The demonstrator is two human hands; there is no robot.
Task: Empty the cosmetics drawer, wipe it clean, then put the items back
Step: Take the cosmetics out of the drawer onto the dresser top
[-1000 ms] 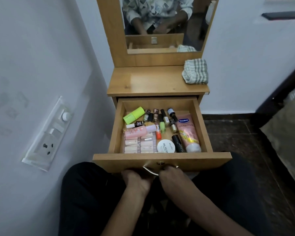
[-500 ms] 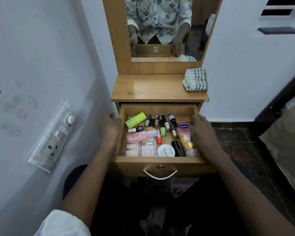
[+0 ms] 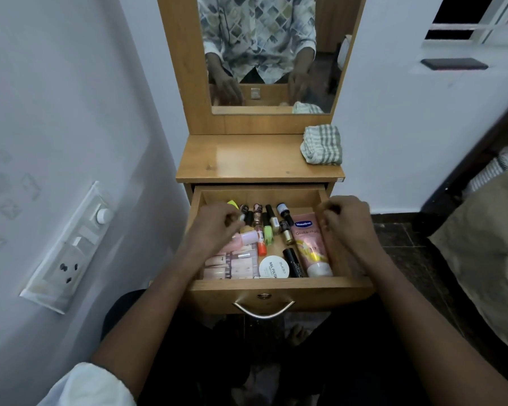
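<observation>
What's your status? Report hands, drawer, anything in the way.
Left hand and right hand low over drawer, both curled, grip unclear. Drawer open, full of cosmetics. Checked cloth lying on dresser top.
</observation>
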